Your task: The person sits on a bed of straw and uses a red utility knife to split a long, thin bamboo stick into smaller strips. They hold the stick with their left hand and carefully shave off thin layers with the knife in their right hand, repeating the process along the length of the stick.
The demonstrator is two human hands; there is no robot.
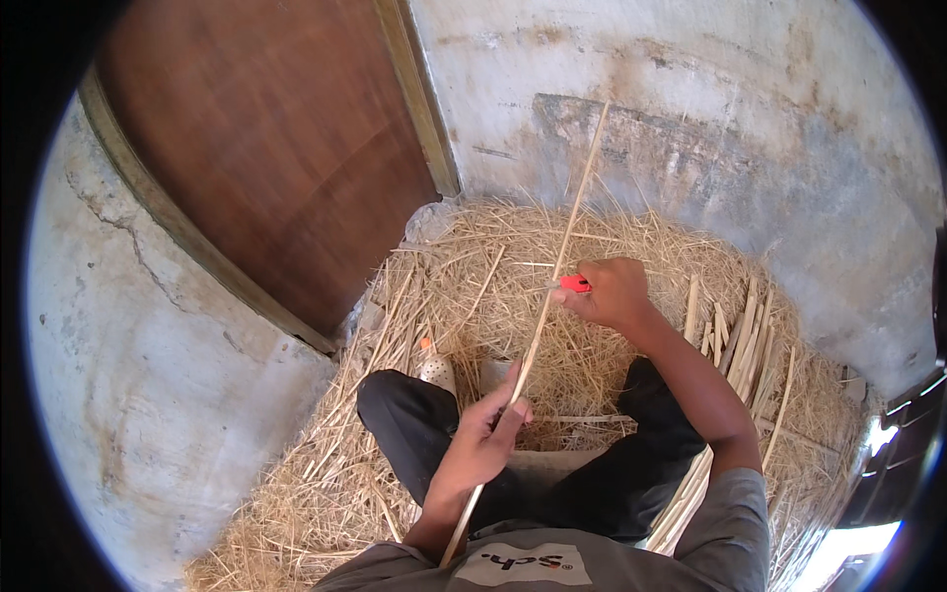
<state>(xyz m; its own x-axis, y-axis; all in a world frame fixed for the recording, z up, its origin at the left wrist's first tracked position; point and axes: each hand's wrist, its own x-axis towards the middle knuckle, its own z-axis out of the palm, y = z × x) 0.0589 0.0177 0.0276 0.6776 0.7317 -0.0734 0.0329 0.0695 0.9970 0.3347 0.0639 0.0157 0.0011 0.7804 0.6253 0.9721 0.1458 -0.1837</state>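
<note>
A long, pale wooden or bamboo strip (581, 200) runs slantwise from my lap up toward the wall. My left hand (485, 434) is wrapped round its lower part, just above my crossed legs. Farther up the strip, my right hand (617, 292) grips a small red-handled knife (575, 284). The knife's front end is against or very close to the strip; its blade is too small to make out clearly. Part of the handle is hidden by my right fingers.
Straw-like shavings (473, 237) cover the floor around me. A bundle of split strips (750, 340) lies to my right, and more strips (395, 321) lie at the left. A white dotted object (437, 374) sits by my left knee. Stained walls (740, 109) and a brown door (266, 148) stand close ahead.
</note>
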